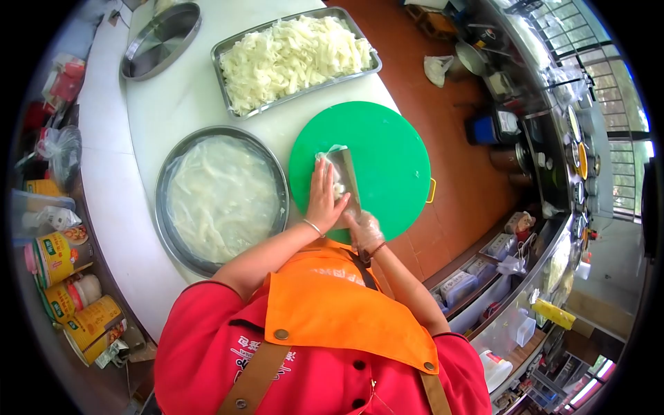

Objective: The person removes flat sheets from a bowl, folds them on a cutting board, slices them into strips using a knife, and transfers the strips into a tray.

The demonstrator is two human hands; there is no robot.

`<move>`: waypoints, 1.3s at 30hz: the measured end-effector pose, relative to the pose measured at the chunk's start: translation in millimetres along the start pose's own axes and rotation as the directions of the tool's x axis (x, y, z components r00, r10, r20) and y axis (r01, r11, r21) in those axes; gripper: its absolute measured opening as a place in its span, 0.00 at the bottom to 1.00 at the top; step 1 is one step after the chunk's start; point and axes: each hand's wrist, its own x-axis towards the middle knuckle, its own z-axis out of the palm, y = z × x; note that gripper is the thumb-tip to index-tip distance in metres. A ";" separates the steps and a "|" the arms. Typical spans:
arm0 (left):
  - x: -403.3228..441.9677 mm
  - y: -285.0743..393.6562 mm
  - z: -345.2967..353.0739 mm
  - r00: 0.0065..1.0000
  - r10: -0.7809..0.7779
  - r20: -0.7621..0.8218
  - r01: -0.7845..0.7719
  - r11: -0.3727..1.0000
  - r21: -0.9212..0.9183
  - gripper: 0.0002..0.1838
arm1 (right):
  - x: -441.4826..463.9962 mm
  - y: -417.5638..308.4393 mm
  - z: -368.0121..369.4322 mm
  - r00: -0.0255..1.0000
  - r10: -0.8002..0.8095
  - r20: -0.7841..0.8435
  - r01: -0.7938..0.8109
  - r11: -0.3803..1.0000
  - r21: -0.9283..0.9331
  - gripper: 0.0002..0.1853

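Note:
A round green cutting board [394, 173] lies at the table's edge. My right hand [364, 232], in a clear plastic glove, is closed round the handle end of a wide cleaver [345, 173], whose blade points away from me over the board. Against the blade's left side lies my left hand [323, 200], fingers stretched out and pointing forward, on a small pile of whitish food [337, 188] that it partly hides. Left of the board, a round metal pan [162, 200] holds pale, translucent sheets [221, 194]. Beyond it, a rectangular tray [377, 63] is heaped with cut white strips [294, 59].
An empty round metal pan [160, 41] sits at the table's far left. Yellow cans [95, 324] and bags stand along the left side. The red-brown floor [415, 104] shows right of the table, with shelves and containers [460, 285] beyond it.

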 end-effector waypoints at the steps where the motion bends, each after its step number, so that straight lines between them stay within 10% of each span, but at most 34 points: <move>1: 3.7 -3.0 0.3 0.999 0.005 -0.033 -0.004 1.000 0.011 0.44 | 5.8 -5.0 6.8 0.999 -0.034 0.009 0.035 0.999 -0.015 0.20; 4: 22.0 -13.2 -8.5 0.989 0.004 -0.150 0.001 0.999 0.033 0.37 | 20.3 -51.3 11.8 0.993 0.109 0.039 -0.112 0.988 0.106 0.17; 8: 82.5 -27.3 -46.3 0.963 0.140 -0.229 -0.096 0.977 0.191 0.26 | 63.4 -110.6 -2.1 0.951 -0.288 -0.114 0.280 0.956 -0.086 0.20; 18: 263.8 -145.0 -156.3 0.931 0.197 -0.308 0.013 0.824 0.567 0.22 | 147.2 -248.1 -62.3 0.861 -0.406 -0.307 0.343 0.908 -0.239 0.14; 27: 100.4 -145.4 -196.6 0.927 0.083 -0.367 0.054 0.936 0.348 0.17 | 115.0 -103.2 -125.5 0.870 -0.476 -0.127 0.237 0.631 -0.739 0.22; 39: -13.1 -266.2 -289.1 0.730 -0.350 -0.587 0.658 0.591 0.466 0.08 | 114.9 -63.9 -119.7 0.814 -0.570 -0.113 0.257 0.528 -0.809 0.15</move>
